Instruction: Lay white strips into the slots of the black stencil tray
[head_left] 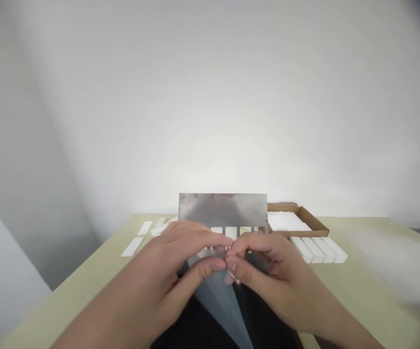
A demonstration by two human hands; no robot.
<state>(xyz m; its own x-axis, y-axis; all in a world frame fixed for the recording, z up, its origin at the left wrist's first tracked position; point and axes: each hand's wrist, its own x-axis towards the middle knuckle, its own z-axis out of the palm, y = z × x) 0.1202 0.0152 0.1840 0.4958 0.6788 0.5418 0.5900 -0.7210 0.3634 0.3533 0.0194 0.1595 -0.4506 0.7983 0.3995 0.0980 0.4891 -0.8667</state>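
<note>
My left hand (186, 266) and my right hand (268, 266) meet in front of me, fingertips touching. Each is closed in a pinch of thumb and index finger. Between them is a small, thin, shiny metal piece (234, 277), its lower end sticking out beneath the right thumb. The fingers cover most of it, so its exact kind cannot be made out. Just behind the hands stands a grey metal panel (222, 207) with a row of slots along its lower part. Below the hands lies a dark surface with a bluish-grey strip (220, 305) across it.
At the right, several white boxes (318, 249) stand in a row beside an open cardboard box (313, 220) that contains white cards (286, 221). White strips (132, 246) lie on the left of the pale yellow table (97, 271). A wall (210, 97) rises behind the table.
</note>
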